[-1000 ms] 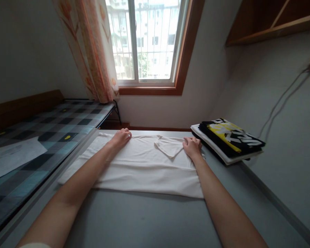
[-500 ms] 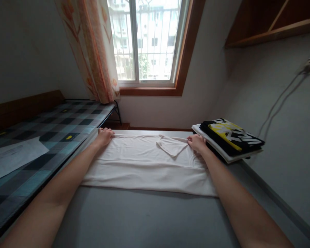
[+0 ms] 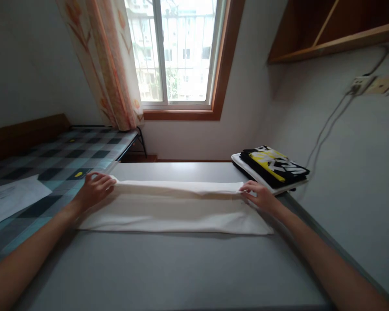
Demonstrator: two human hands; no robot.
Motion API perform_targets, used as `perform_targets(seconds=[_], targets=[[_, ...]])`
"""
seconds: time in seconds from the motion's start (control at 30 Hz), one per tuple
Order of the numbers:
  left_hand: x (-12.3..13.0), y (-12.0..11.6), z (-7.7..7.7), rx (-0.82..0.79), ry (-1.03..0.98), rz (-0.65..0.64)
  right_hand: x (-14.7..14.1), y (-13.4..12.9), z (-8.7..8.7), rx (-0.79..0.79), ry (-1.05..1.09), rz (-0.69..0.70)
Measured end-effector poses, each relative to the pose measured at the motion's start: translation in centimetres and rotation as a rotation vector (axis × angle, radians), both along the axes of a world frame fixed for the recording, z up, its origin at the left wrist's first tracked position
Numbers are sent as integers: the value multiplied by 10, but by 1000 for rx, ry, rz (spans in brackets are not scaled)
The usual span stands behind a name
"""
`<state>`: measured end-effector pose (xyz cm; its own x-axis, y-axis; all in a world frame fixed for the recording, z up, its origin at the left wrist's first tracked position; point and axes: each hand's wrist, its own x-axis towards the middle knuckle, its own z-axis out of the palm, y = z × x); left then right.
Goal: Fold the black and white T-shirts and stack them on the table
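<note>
A white T-shirt [image 3: 175, 214] lies in a long folded strip across the grey table. My left hand [image 3: 96, 186] pinches the far left corner of its upper layer. At the opposite end, my right hand [image 3: 257, 194] grips the far right corner between thumb and fingers. The far edge is stretched straight between both hands and slightly raised, with a crease shadow beneath it. The near edge rests flat on the table. What lies inside the fold is hidden.
Folded clothes [image 3: 272, 166], black with yellow and white print on top, are stacked at the table's [image 3: 181, 268] back right. On the left stands a bed [image 3: 94, 149] with a checked cover and a paper sheet [image 3: 16, 196]. A wall socket [image 3: 359, 85] with cords is at right.
Both hands have drawn the shirt's far edge toward me, folding it over and making the strip narrower. The sleeve flap is now out of sight. The view has shifted right.
</note>
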<state>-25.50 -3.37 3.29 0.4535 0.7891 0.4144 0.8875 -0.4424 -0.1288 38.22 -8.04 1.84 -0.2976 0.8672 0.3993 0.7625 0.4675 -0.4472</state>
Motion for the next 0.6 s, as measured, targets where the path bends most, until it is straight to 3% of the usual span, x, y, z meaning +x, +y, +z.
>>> perform_targets(seconds=[0.17,0.37,0.6], targets=[[-21,-17,-11,-96,59,-44,-1,-19,-20,7,-69,-9],[-23,-17,-3,-123,66,68,-4,-23,-13,141,-152,-118],[-8,-25,0,-148,96,123,0,-34,-21,131,-299,-62]])
